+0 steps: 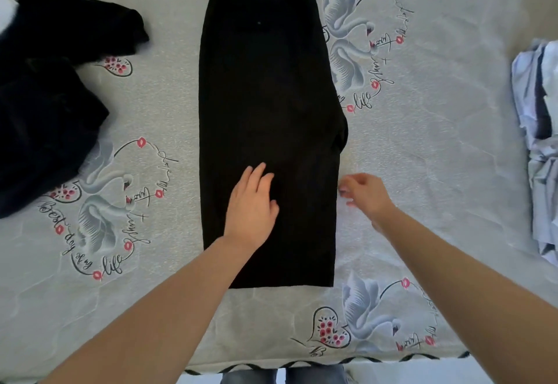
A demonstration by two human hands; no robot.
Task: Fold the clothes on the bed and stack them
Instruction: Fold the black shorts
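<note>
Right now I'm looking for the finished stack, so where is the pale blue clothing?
In the head view the pale blue clothing lies heaped at the bed's far right edge, apart from the black garment laid out mid-bed and beyond the right hand.

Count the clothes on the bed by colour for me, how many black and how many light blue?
Black: 2, the long folded garment under the left hand and the crumpled heap.
Light blue: 1, a pile; its pieces can't be separated.
Total: 3
</note>
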